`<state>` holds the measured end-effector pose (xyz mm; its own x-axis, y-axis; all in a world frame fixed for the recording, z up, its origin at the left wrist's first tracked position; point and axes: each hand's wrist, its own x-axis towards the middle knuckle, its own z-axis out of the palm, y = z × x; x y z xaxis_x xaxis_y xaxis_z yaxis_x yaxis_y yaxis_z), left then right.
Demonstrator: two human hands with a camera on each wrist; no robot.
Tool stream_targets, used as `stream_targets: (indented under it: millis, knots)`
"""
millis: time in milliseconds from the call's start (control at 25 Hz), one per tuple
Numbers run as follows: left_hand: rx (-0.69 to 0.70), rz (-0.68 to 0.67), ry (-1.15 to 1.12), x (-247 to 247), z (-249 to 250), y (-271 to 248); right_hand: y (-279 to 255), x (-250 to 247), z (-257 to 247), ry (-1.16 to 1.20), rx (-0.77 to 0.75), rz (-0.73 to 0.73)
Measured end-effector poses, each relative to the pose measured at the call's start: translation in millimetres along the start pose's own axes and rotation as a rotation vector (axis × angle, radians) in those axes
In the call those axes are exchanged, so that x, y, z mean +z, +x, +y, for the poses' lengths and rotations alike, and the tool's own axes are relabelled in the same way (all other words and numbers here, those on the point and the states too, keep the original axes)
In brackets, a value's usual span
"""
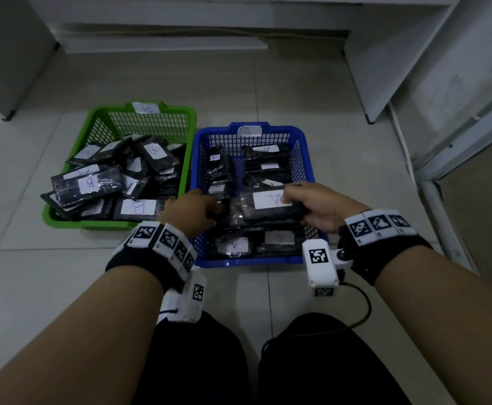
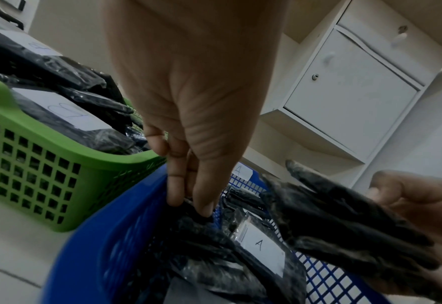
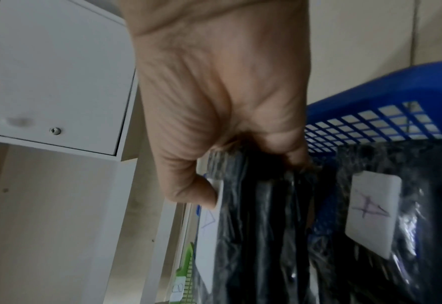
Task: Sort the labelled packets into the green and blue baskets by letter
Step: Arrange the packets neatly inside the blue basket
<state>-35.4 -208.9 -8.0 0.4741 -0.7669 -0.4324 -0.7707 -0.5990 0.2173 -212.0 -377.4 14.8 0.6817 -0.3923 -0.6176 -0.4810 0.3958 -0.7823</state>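
Sorting looks nearly done: no loose packets in view.
Right hand point(image 1: 320, 207) grips an A packet point(image 1: 271, 204) over the blue basket point(image 1: 252, 128), 3 o'clock of the green basket point(image 1: 116, 108); left hand point(image 1: 193, 209) fingers point(image 2: 204, 197) pinch a packet inside it.

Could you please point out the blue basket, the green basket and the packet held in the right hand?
blue basket point(image 1: 249, 261): head view, near rim.
green basket point(image 1: 92, 224): head view, near rim.
packet point(image 1: 269, 200): head view, white A label.

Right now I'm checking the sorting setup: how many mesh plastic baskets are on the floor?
2. The green mesh plastic basket sits on the left, holding B-labelled packets; the blue mesh plastic basket stands beside it on the right, holding A-labelled packets. No others show.
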Motion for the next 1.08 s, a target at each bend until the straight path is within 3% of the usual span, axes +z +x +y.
stream_targets:
  millis: [120,200,360,440,560,760,920,1080]
  knots:
    - [0.065,0.015,-0.038,-0.5,6.2,2.7,4.7,-13.3,-3.7,-0.314,-0.064,0.155]
    - [0.154,-0.023,-0.038,-0.8,11.7,3.8,4.7,-18.3,-3.5,-0.585,-0.055,0.180]
    - [0.173,-0.152,0.182,-3.2,17.7,4.0,2.3,-13.1,7.5,-1.070,0.015,0.041]
    - [0.153,-0.156,0.241,-6.2,15.7,4.5,3.8,-5.6,12.8,-1.349,-0.032,0.016]
    - [0.117,-0.157,0.253,-8.2,11.0,4.0,9.0,0.1,21.4,-1.586,-0.078,-0.059]
    - [0.144,-0.163,0.254,-9.8,6.0,3.6,17.6,15.8,19.6,-1.714,0.026,-0.086]
    - [0.207,-0.063,0.284,-15.1,0.7,-0.1,30.8,39.5,1.8,-1.376,-0.106,-0.037]
    - [0.238,-0.078,0.253,-12.3,-10.2,-5.6,49.3,64.6,7.2,-1.283,-0.041,-0.030]
